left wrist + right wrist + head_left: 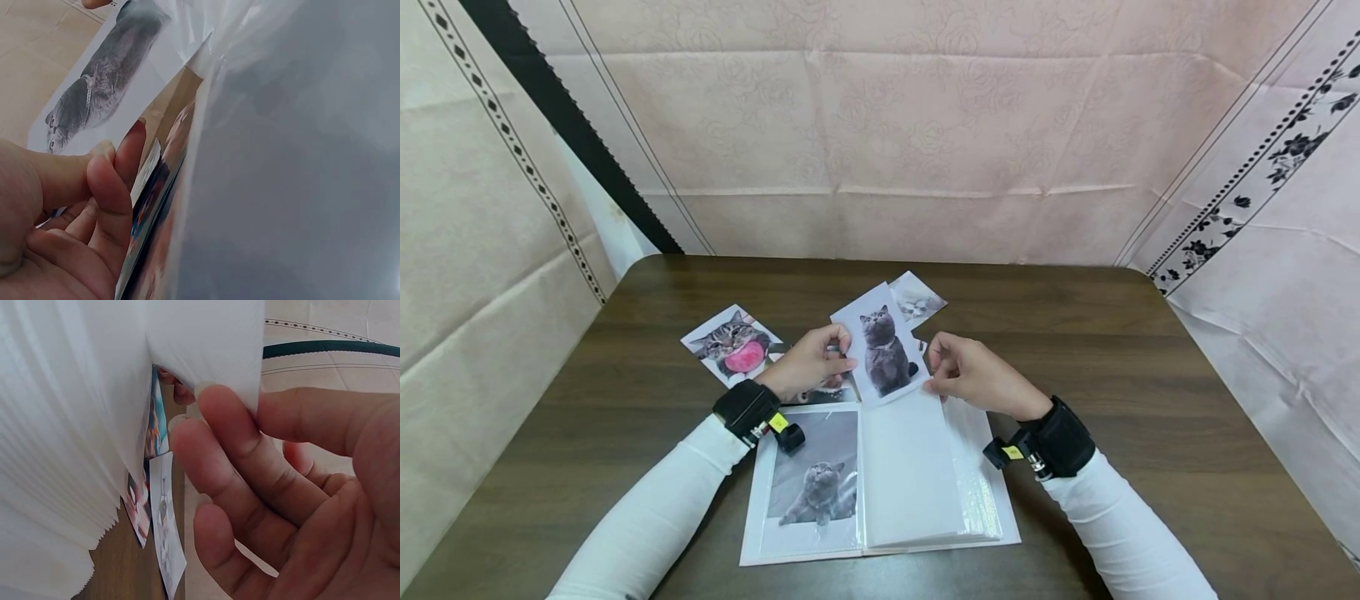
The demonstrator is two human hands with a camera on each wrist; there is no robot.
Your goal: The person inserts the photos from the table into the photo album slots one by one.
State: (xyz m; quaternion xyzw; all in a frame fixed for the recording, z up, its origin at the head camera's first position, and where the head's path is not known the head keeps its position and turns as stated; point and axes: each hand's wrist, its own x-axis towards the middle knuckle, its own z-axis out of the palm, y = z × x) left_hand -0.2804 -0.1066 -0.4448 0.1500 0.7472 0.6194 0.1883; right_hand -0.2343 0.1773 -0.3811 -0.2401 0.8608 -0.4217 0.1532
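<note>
A photo of a sitting grey cat (887, 350) is held up over the top edge of an open photo album (808, 542). My left hand (811, 364) pinches its left edge between thumb and fingers. At its lower right corner, my right hand (973, 375) grips it, thumb against forefinger. From the left wrist, the photo (94, 84) slants with its bottom end at the clear plastic sleeve (250, 19). The right wrist view shows the photo's white back (212, 344) beside the fanned album pages (56, 425). On the album's left page lies a grey cat picture (820, 492).
A photo of a tabby with a pink ball (730, 343) lies left on the wooden table (587, 433). Another loose photo (917, 300) sits behind the held one, and a further photo (827, 392) lies partly under the left hand. Patterned cloth (910, 133) hangs behind the table.
</note>
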